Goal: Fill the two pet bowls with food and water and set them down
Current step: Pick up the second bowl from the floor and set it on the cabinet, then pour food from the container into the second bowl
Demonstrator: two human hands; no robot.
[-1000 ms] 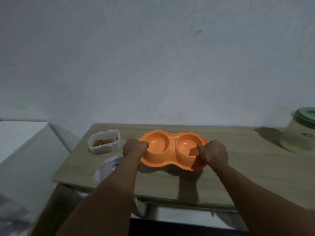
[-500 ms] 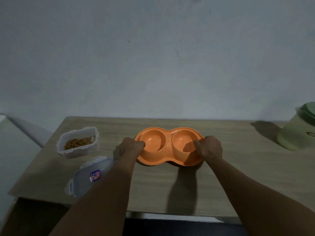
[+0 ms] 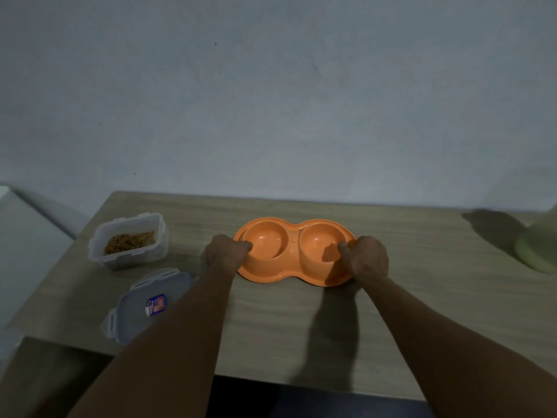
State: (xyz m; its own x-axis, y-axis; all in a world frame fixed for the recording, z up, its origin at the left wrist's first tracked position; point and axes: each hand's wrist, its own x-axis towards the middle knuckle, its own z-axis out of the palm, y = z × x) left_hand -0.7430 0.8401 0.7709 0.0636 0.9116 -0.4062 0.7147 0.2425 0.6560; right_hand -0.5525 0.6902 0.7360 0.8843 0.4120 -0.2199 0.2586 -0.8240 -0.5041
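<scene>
A loose lid (image 3: pixel 150 303) is seen at the near left of the table (image 3: pixel 301 327). Beyond it, the orange double pet bowl (image 3: pixel 294 245), both wells empty, is gripped at either end, the left hand (image 3: pixel 224 251) and right hand (image 3: pixel 366 260) each curled over its rim. Its long axis runs left to right. The open food tub (image 3: pixel 129 241) lies further left, nearer the left hand. A green vessel (image 3: pixel 539 251) is cropped at far right.

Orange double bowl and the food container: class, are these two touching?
Apart. The head view shows bare table between the orange double bowl and the food container.
</scene>
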